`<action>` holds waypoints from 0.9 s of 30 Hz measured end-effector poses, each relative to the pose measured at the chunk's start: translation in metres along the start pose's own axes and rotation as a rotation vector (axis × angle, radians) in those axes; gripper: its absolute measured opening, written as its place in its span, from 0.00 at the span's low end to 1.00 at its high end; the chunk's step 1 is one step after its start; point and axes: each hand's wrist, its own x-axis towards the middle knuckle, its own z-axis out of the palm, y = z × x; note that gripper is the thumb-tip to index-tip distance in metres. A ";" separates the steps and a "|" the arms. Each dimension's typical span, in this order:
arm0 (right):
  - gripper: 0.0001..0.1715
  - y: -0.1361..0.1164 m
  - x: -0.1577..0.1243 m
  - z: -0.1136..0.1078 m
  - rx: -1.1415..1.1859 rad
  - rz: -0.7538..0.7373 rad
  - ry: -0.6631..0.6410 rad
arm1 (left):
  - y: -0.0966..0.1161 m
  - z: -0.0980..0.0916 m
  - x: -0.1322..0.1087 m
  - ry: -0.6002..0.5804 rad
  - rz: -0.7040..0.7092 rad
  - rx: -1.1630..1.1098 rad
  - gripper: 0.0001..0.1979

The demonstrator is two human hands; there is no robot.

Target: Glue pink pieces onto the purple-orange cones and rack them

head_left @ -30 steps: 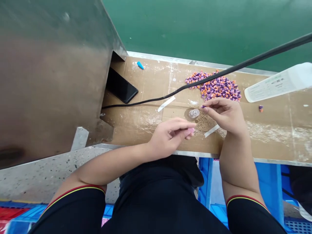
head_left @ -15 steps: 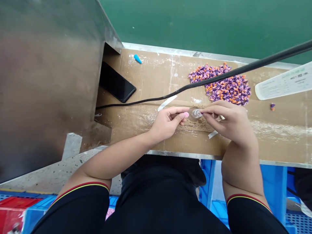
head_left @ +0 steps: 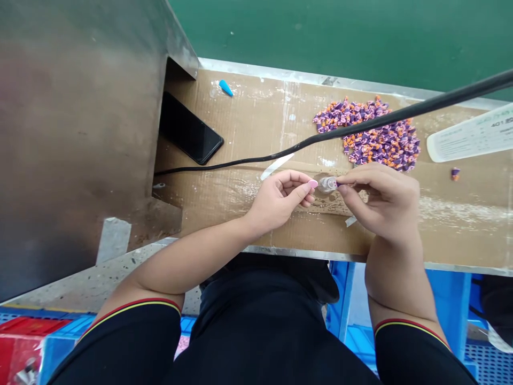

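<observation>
My left hand point(head_left: 277, 200) pinches a small flat pink piece point(head_left: 313, 184) between thumb and fingertips, just left of a small clear container point(head_left: 327, 185) on the cardboard. My right hand point(head_left: 382, 198) is closed at the right side of that container, with thumb and index finger pinching a small purple piece point(head_left: 339, 184). Most of the purple piece is hidden by the fingers; whether it touches the container I cannot tell. Behind my right hand lies a heap of small purple, orange and pink pieces point(head_left: 385, 136).
A black cable point(head_left: 312, 142) crosses above the cardboard-covered bench point(head_left: 256, 123). A phone point(head_left: 190, 128) lies by the metal housing point(head_left: 80, 123) on the left. A blue cone-shaped cap point(head_left: 225, 87) sits at the back, a white bottle point(head_left: 468, 136) at the right, near one loose piece point(head_left: 455, 174).
The pink piece in my left hand has turned and appears narrower. Both hands stay beside the clear container, with the fingers slightly shifted. The whole view has moved a little.
</observation>
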 end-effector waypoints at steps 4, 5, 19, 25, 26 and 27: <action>0.07 -0.008 -0.005 0.014 0.211 0.114 0.035 | -0.001 0.001 0.000 -0.003 0.026 -0.025 0.20; 0.07 -0.008 -0.006 0.017 0.231 0.131 0.032 | -0.001 0.001 -0.001 -0.002 0.036 -0.025 0.20; 0.05 0.007 -0.001 -0.018 -0.139 0.080 -0.169 | 0.003 -0.003 0.003 0.067 0.174 0.062 0.16; 0.04 0.035 -0.008 -0.047 -0.266 0.212 -0.292 | 0.002 -0.004 0.003 0.061 0.160 0.060 0.13; 0.05 0.037 -0.008 -0.045 -0.261 0.227 -0.311 | 0.002 -0.004 0.002 0.056 0.145 0.055 0.14; 0.05 0.037 -0.008 -0.041 -0.267 0.236 -0.324 | 0.003 -0.003 0.002 0.052 0.133 0.052 0.16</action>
